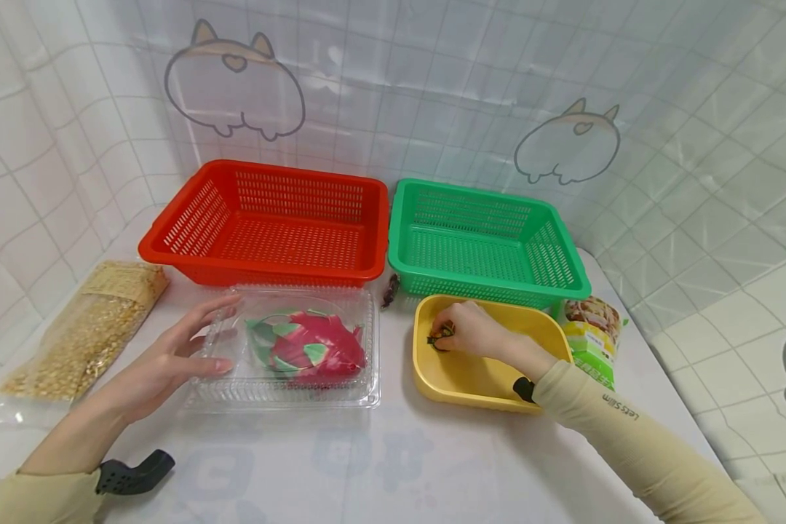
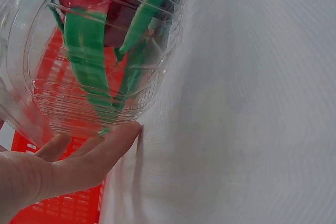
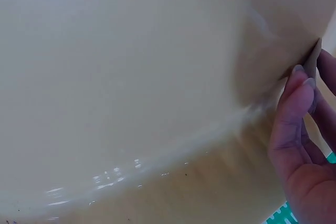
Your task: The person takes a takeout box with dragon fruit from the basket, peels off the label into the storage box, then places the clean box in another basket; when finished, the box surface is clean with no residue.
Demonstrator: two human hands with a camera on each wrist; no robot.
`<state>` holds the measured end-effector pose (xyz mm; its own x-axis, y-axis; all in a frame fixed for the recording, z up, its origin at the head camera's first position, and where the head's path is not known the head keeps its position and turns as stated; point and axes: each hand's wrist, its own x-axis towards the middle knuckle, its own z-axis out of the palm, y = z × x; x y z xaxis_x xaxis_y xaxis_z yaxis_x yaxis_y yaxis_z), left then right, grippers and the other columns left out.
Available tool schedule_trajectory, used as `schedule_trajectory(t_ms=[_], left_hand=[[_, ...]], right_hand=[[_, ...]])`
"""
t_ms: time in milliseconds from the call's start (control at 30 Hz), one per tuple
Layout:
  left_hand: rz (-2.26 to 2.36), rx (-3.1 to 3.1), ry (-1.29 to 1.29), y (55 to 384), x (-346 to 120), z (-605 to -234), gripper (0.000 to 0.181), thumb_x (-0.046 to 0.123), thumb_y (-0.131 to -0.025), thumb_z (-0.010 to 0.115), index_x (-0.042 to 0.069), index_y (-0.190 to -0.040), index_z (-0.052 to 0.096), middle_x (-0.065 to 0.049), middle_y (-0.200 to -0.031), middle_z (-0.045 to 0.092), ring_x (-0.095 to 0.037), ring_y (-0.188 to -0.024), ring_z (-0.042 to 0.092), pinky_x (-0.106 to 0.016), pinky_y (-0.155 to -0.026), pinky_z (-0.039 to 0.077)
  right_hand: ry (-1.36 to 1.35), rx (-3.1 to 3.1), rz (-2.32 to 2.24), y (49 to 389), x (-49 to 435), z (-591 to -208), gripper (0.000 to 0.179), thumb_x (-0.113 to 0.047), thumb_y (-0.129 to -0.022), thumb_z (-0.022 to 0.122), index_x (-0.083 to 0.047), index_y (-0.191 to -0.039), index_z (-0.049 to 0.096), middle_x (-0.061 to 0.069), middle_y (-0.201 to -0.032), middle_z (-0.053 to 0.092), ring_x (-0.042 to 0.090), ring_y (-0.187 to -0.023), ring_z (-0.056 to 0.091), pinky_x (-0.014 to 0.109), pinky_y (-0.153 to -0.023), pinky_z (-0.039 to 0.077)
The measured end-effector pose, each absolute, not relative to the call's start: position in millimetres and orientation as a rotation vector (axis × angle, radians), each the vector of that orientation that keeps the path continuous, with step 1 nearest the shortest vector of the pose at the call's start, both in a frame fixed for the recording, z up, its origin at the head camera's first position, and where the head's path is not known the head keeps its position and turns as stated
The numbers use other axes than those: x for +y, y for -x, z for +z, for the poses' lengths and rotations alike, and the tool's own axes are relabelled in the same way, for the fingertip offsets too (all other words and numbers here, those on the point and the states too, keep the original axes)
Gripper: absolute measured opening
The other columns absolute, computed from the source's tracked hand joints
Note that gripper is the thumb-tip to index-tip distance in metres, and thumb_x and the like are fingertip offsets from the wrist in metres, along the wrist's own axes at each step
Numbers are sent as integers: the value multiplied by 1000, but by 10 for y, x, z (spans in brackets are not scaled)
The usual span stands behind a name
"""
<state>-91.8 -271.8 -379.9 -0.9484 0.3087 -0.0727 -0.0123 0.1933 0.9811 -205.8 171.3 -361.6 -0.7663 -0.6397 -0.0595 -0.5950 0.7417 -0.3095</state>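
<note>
A clear plastic clamshell box [image 1: 236,393] with a pink and green dragon fruit [image 1: 321,346] inside lies before the red basket. My left hand [image 1: 170,356] is at the box's left end, fingers extended along its side and thumb over the lid; in the left wrist view those fingers [image 2: 100,156] lie against the ribbed wall. Inside a yellow basin [image 1: 485,382], my right hand [image 1: 471,327] pinches a small dark and yellow piece [image 1: 442,338] near the left wall. The right wrist view shows it as a thin brownish piece [image 3: 313,61] between thumb and fingers; its kind is unclear.
A red basket [image 1: 288,276] and a green basket [image 1: 491,287] stand at the back. Left lies a bag of yellow kernels [image 1: 92,335]; right of the basin is a green and white food packet [image 1: 592,338]. A small dark item [image 1: 390,290] lies between the baskets.
</note>
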Motion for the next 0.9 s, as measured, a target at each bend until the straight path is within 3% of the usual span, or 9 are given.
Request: schedule_trajectory(t_ms=[333, 633, 900], left_hand=[[1836, 2212, -274, 907, -2727, -3799, 85, 9, -89, 64, 32, -159, 21, -6, -161, 16, -16, -135, 19, -81, -104, 6], [1829, 2211, -281, 902, -2724, -3786, 84, 10, -90, 64, 31, -159, 20, -5, -160, 18, -23, -136, 21, -78, -104, 14], [1821, 2227, -315, 902, -2708, -3766, 84, 8, -91, 64, 30, -159, 20, -6, -161, 19, -21, -136, 25, -75, -104, 19]], right_hand=[[1018, 2753, -372, 2070, 1691, -3621, 13, -14, -83, 80, -11, -95, 76, -2, -90, 74, 16, -80, 65, 33, -77, 55], [1013, 2745, -348, 2084, 1714, -3623, 16, -17, -84, 80, -12, -98, 76, -2, -94, 74, 15, -81, 64, 34, -79, 54], [1020, 2717, -361, 2099, 1739, -3594, 16, -18, -84, 80, -12, -98, 75, -3, -84, 70, 11, -69, 51, 26, -67, 45]])
